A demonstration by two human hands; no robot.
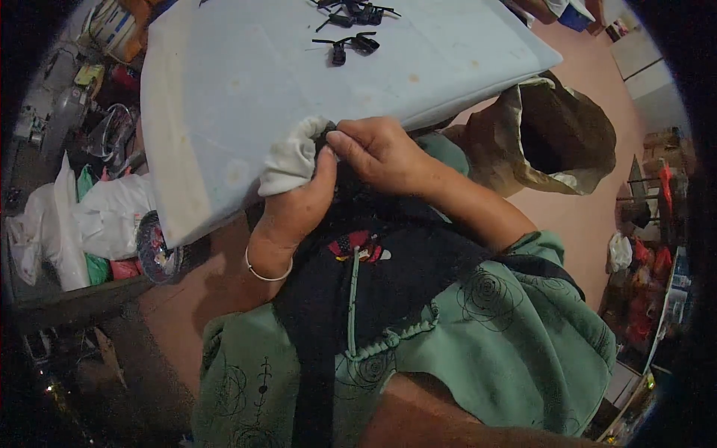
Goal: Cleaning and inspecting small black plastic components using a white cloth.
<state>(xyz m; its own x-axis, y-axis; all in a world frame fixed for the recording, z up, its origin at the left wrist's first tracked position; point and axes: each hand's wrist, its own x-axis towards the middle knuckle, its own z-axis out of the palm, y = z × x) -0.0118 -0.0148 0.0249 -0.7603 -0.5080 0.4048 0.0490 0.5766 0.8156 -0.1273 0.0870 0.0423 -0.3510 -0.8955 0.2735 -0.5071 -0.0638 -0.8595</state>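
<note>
My two hands meet at the near edge of a pale, cloth-covered table (pixel 276 82). White fabric (pixel 287 166), perhaps a partly worn glove, covers the fingers of my left hand (pixel 302 205); its thumb points up beside them. Closed in a pinch, my right hand (pixel 385 153) presses against the left fingertips. Between them shows a small dark piece (pixel 326 134), mostly hidden by the fingers, its kind unclear. Farther back on the table lie several small black parts with thin stems (pixel 355 45), in two loose groups.
An open brown sack (pixel 515 142) stands on the floor right of the table. To the left are white plastic bags (pixel 112 209) and a round patterned container (pixel 158 246). Shelves with red and white bags (pixel 646 284) line the right side.
</note>
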